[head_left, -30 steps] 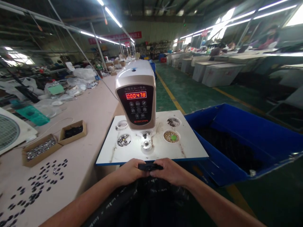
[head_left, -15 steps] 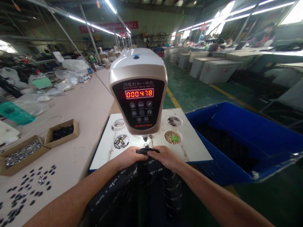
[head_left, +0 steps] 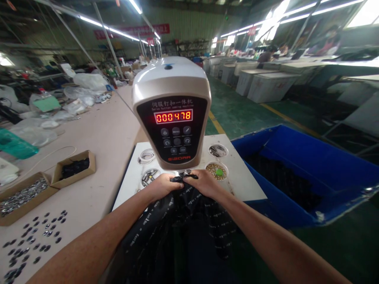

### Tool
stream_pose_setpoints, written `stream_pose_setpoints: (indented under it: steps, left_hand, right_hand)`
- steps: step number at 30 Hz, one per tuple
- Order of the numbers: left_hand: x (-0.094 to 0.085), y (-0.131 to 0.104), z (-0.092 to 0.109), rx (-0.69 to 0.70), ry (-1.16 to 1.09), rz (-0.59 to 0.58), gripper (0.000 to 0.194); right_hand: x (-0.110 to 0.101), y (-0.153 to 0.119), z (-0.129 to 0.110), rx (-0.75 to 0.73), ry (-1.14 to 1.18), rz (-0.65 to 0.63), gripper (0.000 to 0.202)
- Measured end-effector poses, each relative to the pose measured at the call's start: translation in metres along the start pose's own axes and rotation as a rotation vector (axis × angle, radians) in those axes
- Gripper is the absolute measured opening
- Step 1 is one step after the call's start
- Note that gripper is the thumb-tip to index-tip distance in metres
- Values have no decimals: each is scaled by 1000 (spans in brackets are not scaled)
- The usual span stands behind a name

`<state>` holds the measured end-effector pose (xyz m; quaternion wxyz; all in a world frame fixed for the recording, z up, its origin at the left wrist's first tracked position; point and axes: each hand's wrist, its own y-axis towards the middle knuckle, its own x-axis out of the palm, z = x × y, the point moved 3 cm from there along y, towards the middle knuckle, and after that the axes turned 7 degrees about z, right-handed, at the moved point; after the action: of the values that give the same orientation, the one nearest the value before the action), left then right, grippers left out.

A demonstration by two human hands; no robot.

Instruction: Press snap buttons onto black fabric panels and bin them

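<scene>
Both hands pinch the waistband edge of a black garment (head_left: 154, 221) with white lettering on its inner band. My left hand (head_left: 164, 185) is closed on the cloth at the left, and my right hand (head_left: 204, 182) grips it at the right, the two close together. The held edge lies right under the head of a button machine (head_left: 171, 106), whose red display reads 000478. Where the cloth meets the machine's tooling is mostly hidden by my fingers. The rest of the garment hangs down toward me.
The machine's white tabletop (head_left: 245, 181) has round cups with metal parts, one with gold-coloured pieces (head_left: 214, 171). Small cardboard boxes (head_left: 74, 169) and scattered round buttons (head_left: 35, 240) lie on the left table. A blue bin (head_left: 284, 150) with dark cloth stands at right.
Both hands have moved slightly up and forward with the garment edge, closer beneath the machine head. The camera view has shifted a little. The display number is the same.
</scene>
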<state>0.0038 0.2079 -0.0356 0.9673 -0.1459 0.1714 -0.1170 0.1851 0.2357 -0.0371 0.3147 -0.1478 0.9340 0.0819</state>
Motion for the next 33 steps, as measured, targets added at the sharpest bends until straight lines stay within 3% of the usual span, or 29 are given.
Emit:
stream_pose_setpoints:
  steps: [9, 23, 33]
  left_hand:
    - [-8, 9, 4, 17, 8, 38, 35]
    - [-9, 20, -12, -56, -54, -56, 43]
    - [-21, 13, -18, 91, 66, -25, 32]
  right_hand:
    - [4, 6, -2, -7, -35, 50, 31]
    - [8, 9, 1, -43, -53, 104, 25]
    - [10, 0, 4, -32, -325, 91, 33]
